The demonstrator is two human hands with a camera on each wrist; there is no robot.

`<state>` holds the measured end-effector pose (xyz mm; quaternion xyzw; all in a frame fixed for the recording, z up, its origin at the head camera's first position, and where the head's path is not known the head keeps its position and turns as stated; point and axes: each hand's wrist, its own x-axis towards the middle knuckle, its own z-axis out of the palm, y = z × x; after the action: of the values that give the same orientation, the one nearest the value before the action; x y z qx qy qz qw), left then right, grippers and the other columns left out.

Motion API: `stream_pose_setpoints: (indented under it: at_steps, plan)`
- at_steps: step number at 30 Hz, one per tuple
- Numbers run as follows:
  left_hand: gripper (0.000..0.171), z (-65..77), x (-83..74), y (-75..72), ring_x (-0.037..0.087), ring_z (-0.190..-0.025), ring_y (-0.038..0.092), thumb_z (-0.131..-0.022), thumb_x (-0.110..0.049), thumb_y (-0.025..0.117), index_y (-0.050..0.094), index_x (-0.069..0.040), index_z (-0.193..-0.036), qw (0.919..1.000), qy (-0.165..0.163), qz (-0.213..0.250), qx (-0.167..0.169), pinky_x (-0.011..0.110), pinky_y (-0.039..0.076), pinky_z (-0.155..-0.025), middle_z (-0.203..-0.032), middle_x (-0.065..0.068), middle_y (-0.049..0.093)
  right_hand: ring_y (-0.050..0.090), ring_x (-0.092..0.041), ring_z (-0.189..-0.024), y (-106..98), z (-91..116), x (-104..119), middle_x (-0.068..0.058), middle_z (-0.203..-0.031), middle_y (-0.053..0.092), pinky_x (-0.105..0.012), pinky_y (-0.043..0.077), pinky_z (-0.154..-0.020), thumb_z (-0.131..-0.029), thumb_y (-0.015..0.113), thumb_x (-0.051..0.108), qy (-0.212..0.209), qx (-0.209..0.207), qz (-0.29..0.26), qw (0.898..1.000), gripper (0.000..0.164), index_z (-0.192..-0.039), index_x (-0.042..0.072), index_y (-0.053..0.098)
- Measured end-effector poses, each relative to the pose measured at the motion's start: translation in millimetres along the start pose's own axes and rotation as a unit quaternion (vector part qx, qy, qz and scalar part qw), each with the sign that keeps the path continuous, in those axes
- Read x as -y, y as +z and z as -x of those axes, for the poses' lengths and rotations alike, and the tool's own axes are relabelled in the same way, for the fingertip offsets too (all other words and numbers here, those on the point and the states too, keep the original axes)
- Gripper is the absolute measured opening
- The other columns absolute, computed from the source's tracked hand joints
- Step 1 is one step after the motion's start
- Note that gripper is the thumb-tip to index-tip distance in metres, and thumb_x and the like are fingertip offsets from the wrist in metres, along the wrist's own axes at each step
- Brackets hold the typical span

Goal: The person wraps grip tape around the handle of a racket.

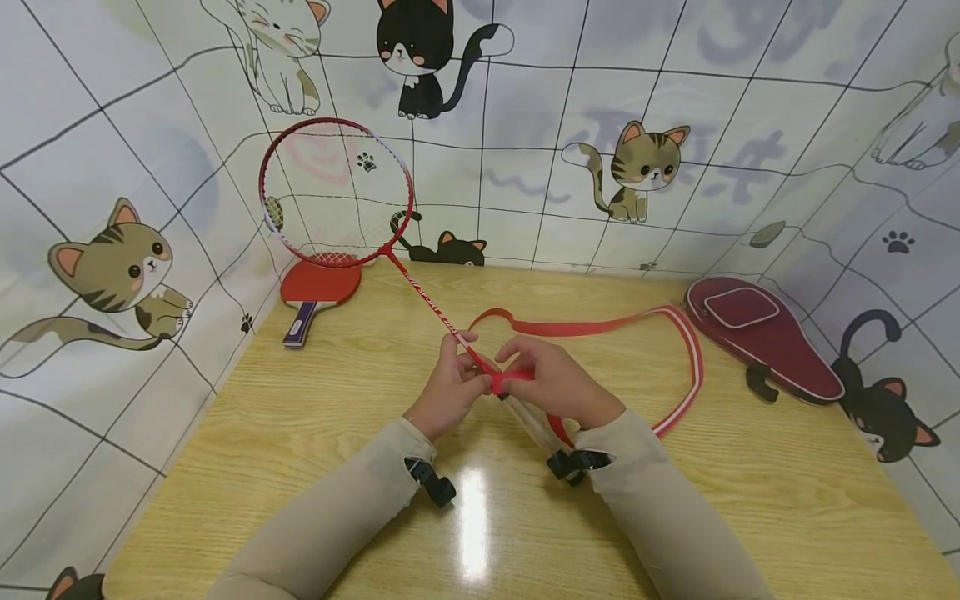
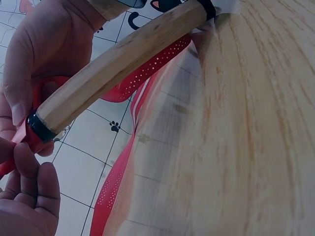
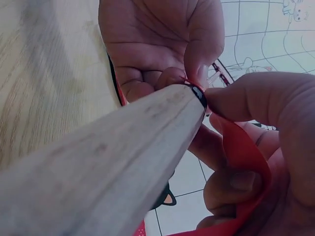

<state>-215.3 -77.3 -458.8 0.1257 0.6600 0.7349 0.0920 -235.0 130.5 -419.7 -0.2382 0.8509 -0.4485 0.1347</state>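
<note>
A badminton racket slants across the table, its red head up at the back left and its bare wooden handle toward me. At the handle's upper end, by a black band, my left hand pinches the racket with red grip tape under its thumb. My right hand holds the grip tape close beside it, the strip running across its curled fingers. The remaining tape, perforated and with a white stripe, loops over the table to the right.
A red table tennis bat lies at the back left, below the racket head. At the right a dark red racket-shaped case rests near the wall. Cat-printed cloth stands around the wooden table. Black straps sit on both wrists.
</note>
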Motion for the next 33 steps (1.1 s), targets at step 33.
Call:
stream_pose_setpoints:
  at_steps: [33]
  plan:
    - [0.045,-0.3,-6.5,-1.2,0.021,-0.074,0.074,-0.1,-0.002,0.066,0.035,-0.012,-0.132,0.9968,-0.046,-0.046,-0.047,0.038,0.065,-0.073,-0.094,0.017,0.068,0.062,-0.017,-0.073,10.6,2.1,8.5,0.002,-0.093,0.069,-0.034,0.055,-0.067,-0.091,0.08,0.013,-0.026,-0.046,0.079,0.996,0.025,-0.112,0.014,0.066]
